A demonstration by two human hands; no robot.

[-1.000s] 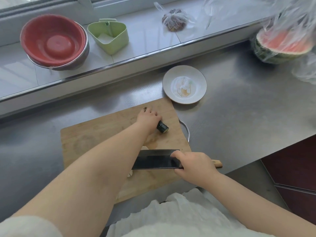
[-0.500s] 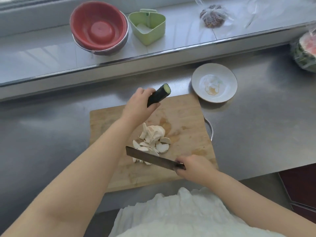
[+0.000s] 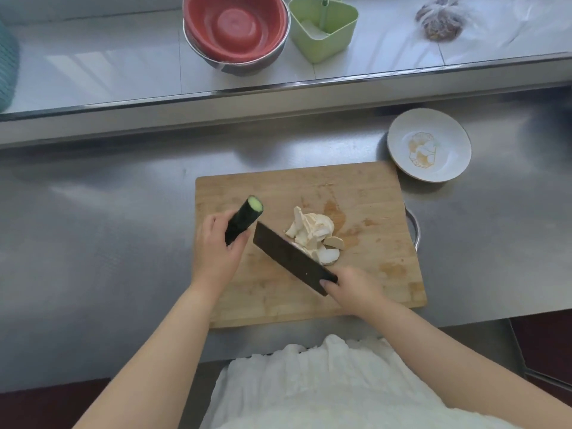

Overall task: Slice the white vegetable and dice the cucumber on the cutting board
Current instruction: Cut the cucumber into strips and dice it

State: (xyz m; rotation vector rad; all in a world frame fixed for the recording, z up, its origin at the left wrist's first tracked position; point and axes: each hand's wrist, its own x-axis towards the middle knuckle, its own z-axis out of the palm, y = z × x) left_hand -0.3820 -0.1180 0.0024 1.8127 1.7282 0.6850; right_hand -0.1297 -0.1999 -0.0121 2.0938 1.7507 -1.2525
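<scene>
A wooden cutting board (image 3: 371, 193) lies on the steel counter. A pile of white vegetable slices (image 3: 312, 232) sits near its middle. My left hand (image 3: 216, 252) grips a dark green cucumber piece (image 3: 243, 219) above the board's left edge, its pale cut end pointing up and away. My right hand (image 3: 353, 289) holds a cleaver (image 3: 291, 257) by the handle. The dark blade runs diagonally toward the upper left and covers the near side of the slices.
A white plate (image 3: 399, 144) with a gold pattern stands beyond the board's far right corner. On the raised ledge behind are a red bowl (image 3: 235, 26) in a metal one, a green container (image 3: 322, 26) and a bagged brown item (image 3: 439, 20).
My left hand picked the cucumber piece up from the board's far side and carried it to the left edge. The cleaver swung from level to a diagonal against the slices. The view shifted left.
</scene>
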